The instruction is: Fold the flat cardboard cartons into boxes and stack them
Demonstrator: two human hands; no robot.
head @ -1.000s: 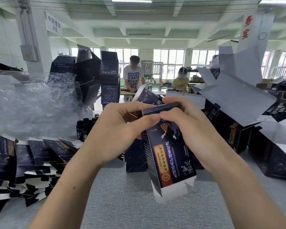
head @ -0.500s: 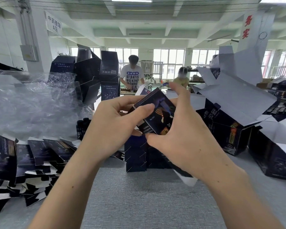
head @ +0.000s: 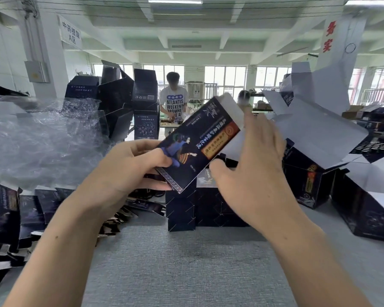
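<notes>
A dark blue printed carton with an orange label is held up at chest height, tilted with its white end flap pointing up and to the right. My left hand grips its lower left end, thumb on the printed face. My right hand holds the right side, fingers spread behind the carton and thumb under its lower edge. Folded dark boxes stand on the grey table just behind my hands. A pile of flat cartons lies at the left.
Large open dark boxes with white flaps crowd the right side. Crumpled clear plastic wrap and a tower of dark boxes fill the left back. A person in a white T-shirt works at a far table.
The carton has been turned over: from hanging upright with its white flap down, it now lies tilted with the flap up and right. My right hand has shifted to its right side.
</notes>
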